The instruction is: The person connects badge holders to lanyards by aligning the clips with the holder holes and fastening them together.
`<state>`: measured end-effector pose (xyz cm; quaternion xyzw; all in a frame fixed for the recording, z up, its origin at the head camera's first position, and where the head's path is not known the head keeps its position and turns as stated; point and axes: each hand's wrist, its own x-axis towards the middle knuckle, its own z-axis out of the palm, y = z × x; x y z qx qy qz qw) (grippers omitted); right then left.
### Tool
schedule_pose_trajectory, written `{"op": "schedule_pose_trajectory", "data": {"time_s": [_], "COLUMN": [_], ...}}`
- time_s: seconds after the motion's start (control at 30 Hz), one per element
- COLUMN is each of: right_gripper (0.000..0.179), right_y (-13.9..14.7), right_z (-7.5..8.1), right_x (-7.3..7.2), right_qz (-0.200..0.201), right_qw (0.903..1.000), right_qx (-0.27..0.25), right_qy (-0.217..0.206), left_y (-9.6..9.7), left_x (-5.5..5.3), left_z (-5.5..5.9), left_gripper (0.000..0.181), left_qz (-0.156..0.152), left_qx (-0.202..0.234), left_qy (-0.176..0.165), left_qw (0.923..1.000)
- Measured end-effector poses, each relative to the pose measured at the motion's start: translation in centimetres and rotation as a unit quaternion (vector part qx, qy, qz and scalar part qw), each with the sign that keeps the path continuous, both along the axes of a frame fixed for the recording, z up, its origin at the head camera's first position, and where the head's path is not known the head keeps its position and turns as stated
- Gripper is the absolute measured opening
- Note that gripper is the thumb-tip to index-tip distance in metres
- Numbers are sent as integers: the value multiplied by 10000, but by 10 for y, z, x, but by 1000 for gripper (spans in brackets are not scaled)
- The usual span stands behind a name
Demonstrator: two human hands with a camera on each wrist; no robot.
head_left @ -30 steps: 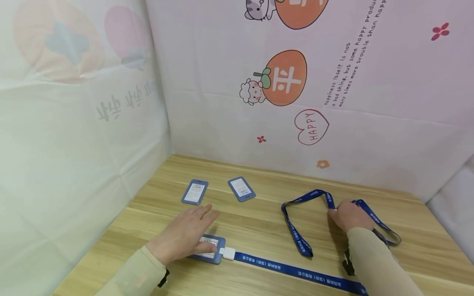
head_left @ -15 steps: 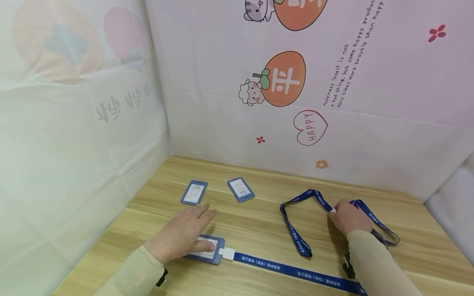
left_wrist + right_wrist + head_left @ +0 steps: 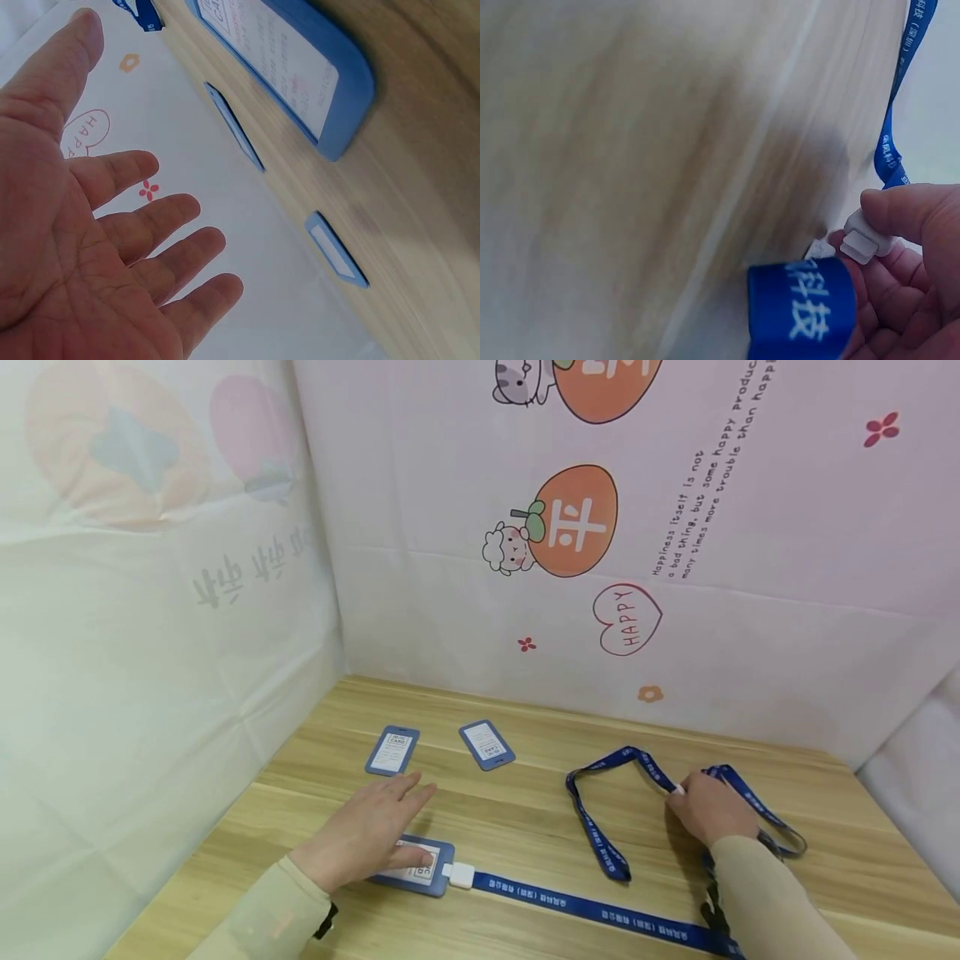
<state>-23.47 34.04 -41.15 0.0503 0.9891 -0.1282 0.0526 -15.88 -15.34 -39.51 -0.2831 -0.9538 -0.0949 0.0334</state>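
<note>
My left hand (image 3: 363, 835) hovers over a blue card holder (image 3: 438, 878) in the head view, fingers spread and palm bare in the left wrist view. The holder's white clip (image 3: 462, 877) joins it to a flat blue lanyard (image 3: 585, 907) running right, under my right sleeve. At the right, my right hand (image 3: 712, 806) pinches the white plastic clip (image 3: 866, 236) of another blue lanyard (image 3: 588, 818) between thumb and fingers. A loop of printed blue strap (image 3: 802, 311) crosses in front of those fingers in the right wrist view.
Two more blue card holders lie farther back, an upright one (image 3: 393, 750) and a tilted one (image 3: 487, 745). More blue strap (image 3: 761, 806) curves to the right of my right hand. Printed white cloth (image 3: 450, 610) walls the back and left of the wooden table (image 3: 525, 827).
The strap beside my right hand has straightened, its bend shifting slightly left, and the white clip now shows at the fingertips. My left hand stays almost in place over the card holder.
</note>
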Motion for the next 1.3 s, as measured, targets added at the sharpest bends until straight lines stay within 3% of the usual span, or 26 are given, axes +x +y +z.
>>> {"op": "schedule_pose_trajectory", "data": {"time_s": [0.3, 0.43, 0.73, 1.0, 1.3], "right_gripper": [57, 59, 46, 48, 35], "right_y": [-3, -8, -18, -30, -45], "right_z": [20, 30, 33, 33, 36], "right_x": [14, 27, 50, 67, 81], "right_qz": [286, 429, 485, 282, 6], "right_qw": [9986, 9949, 9788, 9662, 9544], "right_qx": [-315, -406, -795, -1443, -2001], "right_qy": [312, 823, 1823, 2118, 2216], "left_y": [-4, -5, -5, -9, -11], "left_x": [-2, -5, -9, -13, -22], "left_z": [-3, -5, -6, -9, -12], "left_gripper": [85, 85, 86, 85, 85], "left_qz": [-8, -9, 17, 157, 248], "left_qx": [-34, -46, -16, -151, -271], "left_qy": [-43, -40, -119, -144, -176], "left_qw": [10000, 10000, 9999, 9997, 9992]}}
